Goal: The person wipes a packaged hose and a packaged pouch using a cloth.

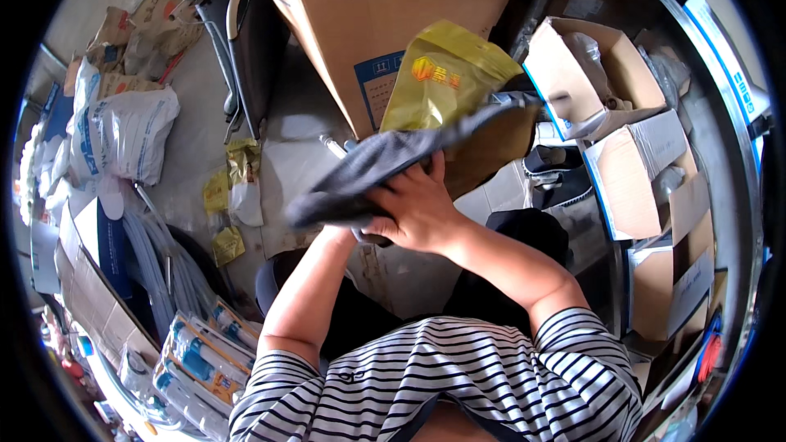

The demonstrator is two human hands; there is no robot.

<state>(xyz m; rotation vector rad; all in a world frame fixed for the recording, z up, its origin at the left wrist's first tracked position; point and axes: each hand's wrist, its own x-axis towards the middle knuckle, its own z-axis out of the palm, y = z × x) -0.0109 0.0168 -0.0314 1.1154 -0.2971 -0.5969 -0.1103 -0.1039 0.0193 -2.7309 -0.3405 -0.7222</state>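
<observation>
A dark grey fabric item (374, 166), blurred and too unclear to name more exactly, stretches slantwise in front of me. My right hand (424, 209) grips its near edge, with the fingers spread over the cloth and the thumb below. Of my left hand, only the wrist (339, 236) shows; the item covers the fingers, and their grip cannot be made out. Just beyond the cloth is a large gold plastic pouch (424, 80) bearing an orange logo, with its lower part partly behind the cloth.
A tall cardboard carton (319, 31) stands ahead. Open cardboard boxes (620, 184) line the right side, near a dark shoe (556, 178). At left are a folded chair (245, 55), a white plastic sack (135, 135), small gold packets (228, 245), coiled tubing (153, 258) and packaged filter cartridges (199, 356).
</observation>
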